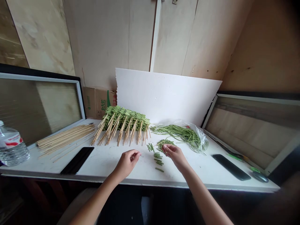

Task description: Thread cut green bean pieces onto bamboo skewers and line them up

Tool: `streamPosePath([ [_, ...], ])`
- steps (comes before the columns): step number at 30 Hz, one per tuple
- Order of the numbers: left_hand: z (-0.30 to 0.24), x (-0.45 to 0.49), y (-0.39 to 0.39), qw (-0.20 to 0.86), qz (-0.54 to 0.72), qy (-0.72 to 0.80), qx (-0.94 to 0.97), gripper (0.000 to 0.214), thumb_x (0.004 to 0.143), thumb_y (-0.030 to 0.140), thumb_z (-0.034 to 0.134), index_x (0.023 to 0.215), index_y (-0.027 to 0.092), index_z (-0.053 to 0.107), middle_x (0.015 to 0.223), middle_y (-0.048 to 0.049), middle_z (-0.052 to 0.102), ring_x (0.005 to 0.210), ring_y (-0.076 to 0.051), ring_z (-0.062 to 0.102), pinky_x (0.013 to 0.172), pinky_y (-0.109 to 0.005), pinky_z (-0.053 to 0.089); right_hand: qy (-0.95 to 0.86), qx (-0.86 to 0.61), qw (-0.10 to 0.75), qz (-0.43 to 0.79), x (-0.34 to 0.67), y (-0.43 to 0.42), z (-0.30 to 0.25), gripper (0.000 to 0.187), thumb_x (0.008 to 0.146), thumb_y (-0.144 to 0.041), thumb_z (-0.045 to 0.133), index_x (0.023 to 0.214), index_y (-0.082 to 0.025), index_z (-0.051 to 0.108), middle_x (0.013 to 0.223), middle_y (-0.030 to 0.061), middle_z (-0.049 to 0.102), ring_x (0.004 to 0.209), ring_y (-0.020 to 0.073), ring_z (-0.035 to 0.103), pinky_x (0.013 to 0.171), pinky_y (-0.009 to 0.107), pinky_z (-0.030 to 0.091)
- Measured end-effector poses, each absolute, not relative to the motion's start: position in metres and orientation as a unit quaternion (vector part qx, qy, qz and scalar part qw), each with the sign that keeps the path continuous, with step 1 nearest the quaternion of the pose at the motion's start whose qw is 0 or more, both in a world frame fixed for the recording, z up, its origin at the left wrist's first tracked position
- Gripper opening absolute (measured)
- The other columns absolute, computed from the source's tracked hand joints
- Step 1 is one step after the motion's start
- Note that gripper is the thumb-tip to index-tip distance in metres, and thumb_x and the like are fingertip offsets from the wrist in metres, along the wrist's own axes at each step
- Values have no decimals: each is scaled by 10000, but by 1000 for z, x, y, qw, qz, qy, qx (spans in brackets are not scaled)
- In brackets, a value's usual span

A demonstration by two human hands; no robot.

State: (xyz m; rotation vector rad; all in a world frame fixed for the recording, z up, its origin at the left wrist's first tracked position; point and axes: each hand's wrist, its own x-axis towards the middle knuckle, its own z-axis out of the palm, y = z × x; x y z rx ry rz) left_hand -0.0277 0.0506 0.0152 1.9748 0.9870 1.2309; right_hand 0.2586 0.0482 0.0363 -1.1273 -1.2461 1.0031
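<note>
Right in front of you, the white table (pixel 105 164) runs from side to side, with a white board (pixel 164 93) leaning on the wall behind it. A pile of finished skewers (pixel 124 123) lies at the back, and a clear bag of long beans (pixel 185 134) sits just right of it. Bare sticks (pixel 65 137) lie far left, near a water bottle (pixel 11 147). 2 dark phones rest flat, 1 left (pixel 77 160) and 1 right (pixel 231 167).

Your left hand (pixel 126 162) has its fingers pinched on a thin skewer (pixel 144 151), which carries a few bean pieces (pixel 150 147) at its far end, above the table's middle. Your right hand (pixel 174 154) has its fingers drawn narrow at the cut beans (pixel 158 159) scattered between your hands. I cannot tell whether it grips 1.
</note>
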Motion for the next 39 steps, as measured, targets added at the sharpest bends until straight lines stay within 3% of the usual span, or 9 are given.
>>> streamPosePath([
  [8,19,-27,47,312,456,365,750,301,990,405,570,916,162,731,854,-76,748,782,-195,686,712,-272,538,-404,-373,625,554,254,44,47,307,770,-459,854,948,-219,786,1068,76,785,1058,244,721,790,299,586],
  [18,15,-26,49,308,465,368,744,311,979,414,589,915,156,750,856,-82,762,769,-196,694,702,-271,543,-416,-350,619,567,253,45,42,267,828,-428,812,996,-223,783,1139,72,783,1139,253,717,909,337,594],
  [27,18,-27,47,316,462,369,742,289,977,395,592,930,160,753,873,-83,766,791,-200,702,712,-275,548,-420,-346,616,570,254,44,44,266,816,-423,821,986,-221,784,1146,71,783,1149,252,711,912,333,592],
  [34,20,-28,46,305,462,367,747,288,972,396,599,916,163,759,859,-85,767,788,-205,708,701,-274,551,-430,-377,618,540,256,43,47,259,758,-415,863,906,-215,794,1081,84,803,1056,271,739,733,314,608],
  [39,19,-29,48,300,457,363,755,271,973,375,597,915,165,759,853,-83,760,783,-200,700,698,-269,542,-433,-385,614,536,256,43,47,238,770,-419,854,895,-224,798,1072,72,808,1036,257,744,733,300,600],
])
